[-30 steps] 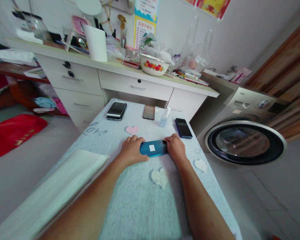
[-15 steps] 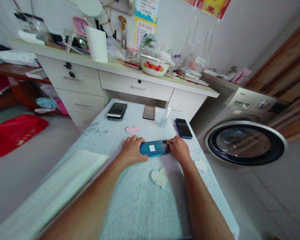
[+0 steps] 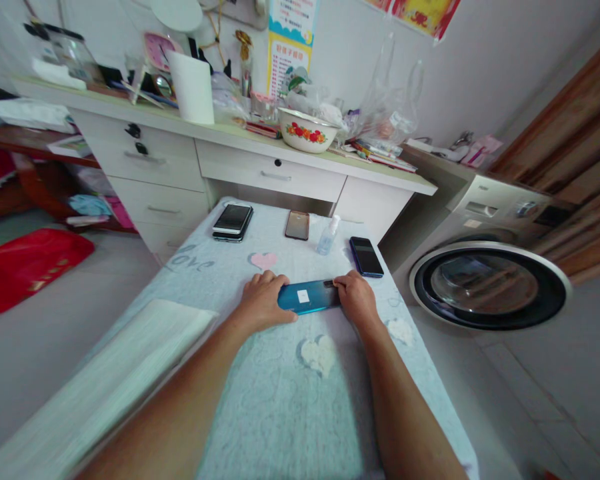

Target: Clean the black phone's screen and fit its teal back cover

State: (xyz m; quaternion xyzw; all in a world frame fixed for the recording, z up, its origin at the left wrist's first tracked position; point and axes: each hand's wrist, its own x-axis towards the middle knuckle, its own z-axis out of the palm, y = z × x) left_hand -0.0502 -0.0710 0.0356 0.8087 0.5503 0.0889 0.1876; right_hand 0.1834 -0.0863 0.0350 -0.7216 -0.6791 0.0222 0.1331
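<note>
A blue phone [image 3: 307, 298] lies sideways between my hands, low over the cloth-covered table, its back with a white sticker facing up. My left hand [image 3: 266, 300] grips its left end, thumb along the near edge and fingers at the far edge. Around the camera end on the right, my right hand [image 3: 356, 297] is closed, with fingertips beside the lens block. Beyond the phone stand a clear spray bottle [image 3: 327, 237] and a brownish phone case [image 3: 297, 225]. A dark phone [image 3: 367, 257] lies to the right, and stacked phones [image 3: 233, 221] lie at the far left.
The table [image 3: 280, 413] has a pale heart-patterned cloth. A folded whitish cloth [image 3: 130, 373] lies along its left side. Behind is a desk with drawers [image 3: 275, 170], holding a flowered bowl [image 3: 307, 131] and a paper roll [image 3: 191, 89]. A washing machine [image 3: 480, 220] stands at right.
The camera view has shifted very slightly. Both hands keep the same hold on the blue phone, and nothing else has visibly moved.
</note>
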